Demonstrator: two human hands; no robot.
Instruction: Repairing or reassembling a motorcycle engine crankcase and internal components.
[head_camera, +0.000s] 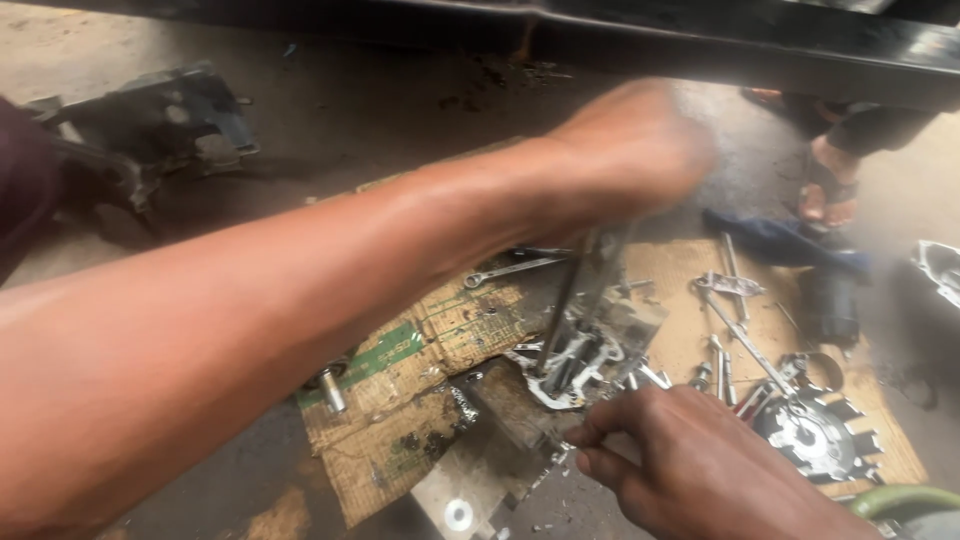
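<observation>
My left hand (630, 150), blurred by motion, is closed around the top of a long metal tool (580, 290). The tool points down into a small silvery metal part (570, 375) lying on stained cardboard (430, 330). My left forearm stretches across the view from the lower left. Coming in from the lower right, my right hand (690, 465) has its fingers curled and pinched at the near edge of the metal part.
On the cardboard lie a spanner (510, 268), a socket (333, 390), several loose rods and bolts (735, 330) and a round toothed metal disc (815, 435). A blue cloth (780, 240) and another person's sandalled foot (830, 185) are at the right. A dark metal assembly (160, 120) sits far left.
</observation>
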